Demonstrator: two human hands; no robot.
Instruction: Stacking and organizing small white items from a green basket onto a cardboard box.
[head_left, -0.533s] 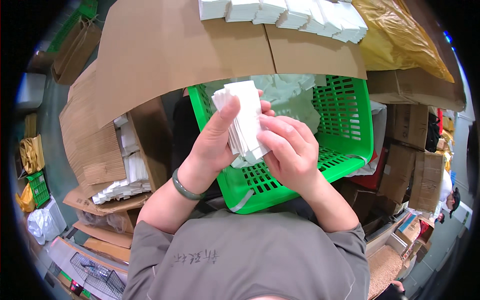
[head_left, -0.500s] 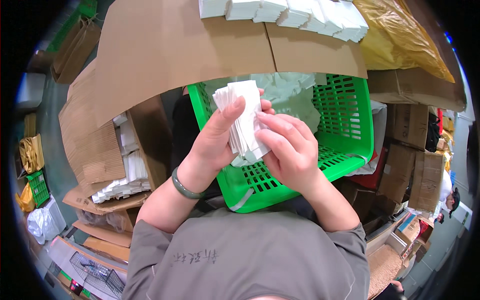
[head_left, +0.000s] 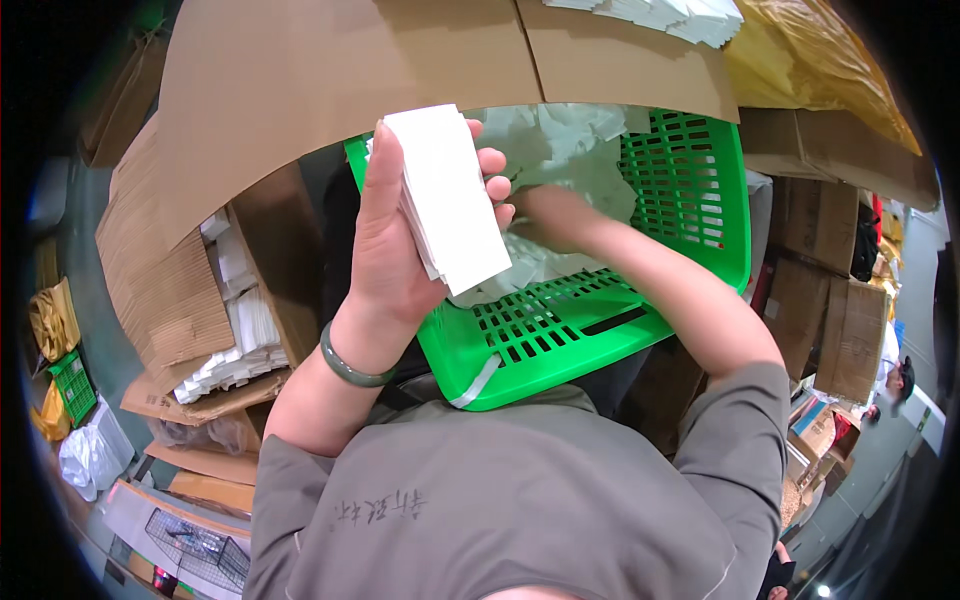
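Note:
My left hand (head_left: 375, 255) holds a stack of narrow white paper slips (head_left: 455, 200) upright, thumb along one side and fingertips showing past the other. The slips lie fairly even, with a few edges fanned at the lower left. My right hand (head_left: 555, 218) reaches into the green plastic basket (head_left: 738, 250), close to the loose white paper pieces (head_left: 575, 160) inside it. Motion smears that hand, and its fingers are partly hidden behind the left hand's fingertips. Whether it grips anything does not show.
A brown cardboard sheet (head_left: 400, 60) spans the far side above the basket, with white paper stacks (head_left: 680, 18) on it. Beside these is a yellow plastic bag (head_left: 810, 60). At left, a cardboard box (head_left: 285, 240) holds more white stacks (head_left: 245, 350). Cardboard boxes (head_left: 850, 335) stand at right.
My right hand has left the slips and moved down into the basket. My left hand has raised the stack slightly and moved left, and the slips are now less fanned.

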